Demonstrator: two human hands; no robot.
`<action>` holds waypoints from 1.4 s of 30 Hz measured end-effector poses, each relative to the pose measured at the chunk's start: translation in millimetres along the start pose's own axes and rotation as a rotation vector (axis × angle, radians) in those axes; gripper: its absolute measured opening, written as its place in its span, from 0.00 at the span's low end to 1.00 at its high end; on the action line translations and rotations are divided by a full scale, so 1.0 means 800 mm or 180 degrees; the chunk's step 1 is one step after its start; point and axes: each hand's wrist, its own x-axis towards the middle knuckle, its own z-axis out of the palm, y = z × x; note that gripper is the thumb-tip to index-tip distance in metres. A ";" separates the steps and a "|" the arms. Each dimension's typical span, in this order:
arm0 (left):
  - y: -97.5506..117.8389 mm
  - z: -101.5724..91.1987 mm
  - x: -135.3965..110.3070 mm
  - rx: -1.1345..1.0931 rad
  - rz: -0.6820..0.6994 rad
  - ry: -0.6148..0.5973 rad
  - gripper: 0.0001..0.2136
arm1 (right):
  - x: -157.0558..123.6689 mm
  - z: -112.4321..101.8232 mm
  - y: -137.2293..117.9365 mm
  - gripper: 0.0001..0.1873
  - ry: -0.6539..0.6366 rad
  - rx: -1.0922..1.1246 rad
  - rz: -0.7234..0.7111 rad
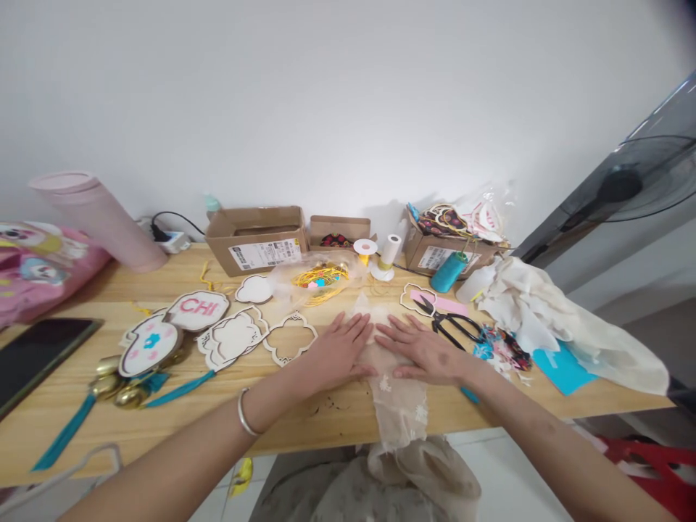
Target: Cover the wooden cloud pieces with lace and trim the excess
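From the head view, the left hand (337, 353) and the right hand (421, 353) lie open and flat, neither clenched nor grasping, with the fingers spread and almost meeting on a strip of sheer embroidered lace (394, 402); the lace runs beneath both palms and falls over the table's near edge at 6 o'clock; even, flat pressure looks right for cloth this thin, since pinching would likely pucker it; a silver bangle (244, 413) circles the left wrist; the pale wooden table (337, 417) holds openwork wooden frames (290, 338) at 9 o'clock, black scissors (454, 326) at 2 o'clock, a cardboard box (255, 239) at 11 o'clock, a teal thread cone (449, 272) at 1 o'clock and crumpled cream fabric (527, 312) at 3 o'clock; a white wall (348, 94) rises behind, and a standing fan (625, 181) stands far off at 2 o'clock.
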 end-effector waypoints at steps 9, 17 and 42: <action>0.019 -0.008 -0.008 0.0030 0.0123 0.0066 0.35 | 0.006 0.046 -0.047 0.36 0.0588 -0.0377 0.0946; 0.013 0.006 -0.012 -0.0053 0.0135 0.0066 0.34 | -0.004 0.058 -0.035 0.34 0.0698 -0.0291 0.0807; 0.040 -0.014 -0.028 0.0058 -0.0831 0.0099 0.29 | 0.042 0.029 -0.061 0.37 0.0312 0.0040 0.1490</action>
